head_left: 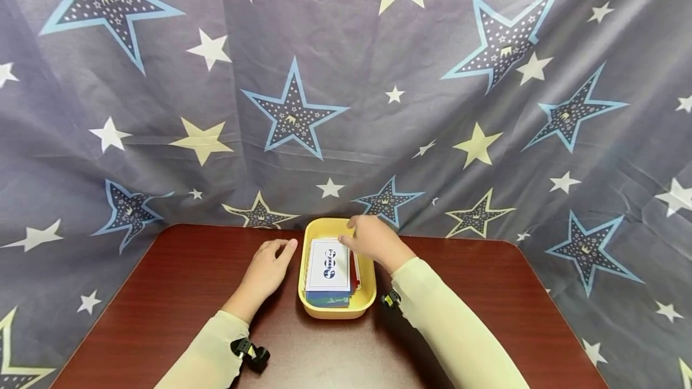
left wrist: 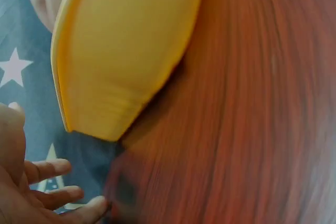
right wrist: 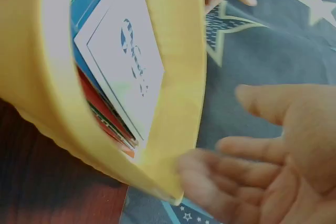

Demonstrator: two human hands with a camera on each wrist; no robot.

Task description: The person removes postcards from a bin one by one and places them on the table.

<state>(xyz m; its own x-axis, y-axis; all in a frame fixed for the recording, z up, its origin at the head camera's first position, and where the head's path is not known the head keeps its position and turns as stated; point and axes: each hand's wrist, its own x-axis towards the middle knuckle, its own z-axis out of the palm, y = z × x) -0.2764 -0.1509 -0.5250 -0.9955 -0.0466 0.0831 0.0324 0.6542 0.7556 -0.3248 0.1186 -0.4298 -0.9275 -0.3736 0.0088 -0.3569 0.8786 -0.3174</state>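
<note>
A yellow plastic tub (head_left: 337,313) stands on the table with a stack of cards or thin booklets inside. On top lies a white card (head_left: 330,278) with a thin border and a dark blue printed design. Blue and green pieces (head_left: 327,300) show below it, and red edges stick out at its right side. My left hand (head_left: 270,266) is just left of the tub, fingers loosely bent, holding nothing. Over the tub's far right corner hovers my right hand (head_left: 374,239). In the right wrist view its loosely bent fingers (right wrist: 247,174) are beside the rim, with nothing in them.
The reddish-brown wooden table (head_left: 476,311) extends around the tub. Behind it hangs a grey cloth (head_left: 346,35) patterned with stars, meeting the table's back edge. A black wrist device (head_left: 251,354) sits at the left sleeve, and another (head_left: 391,299) at the right.
</note>
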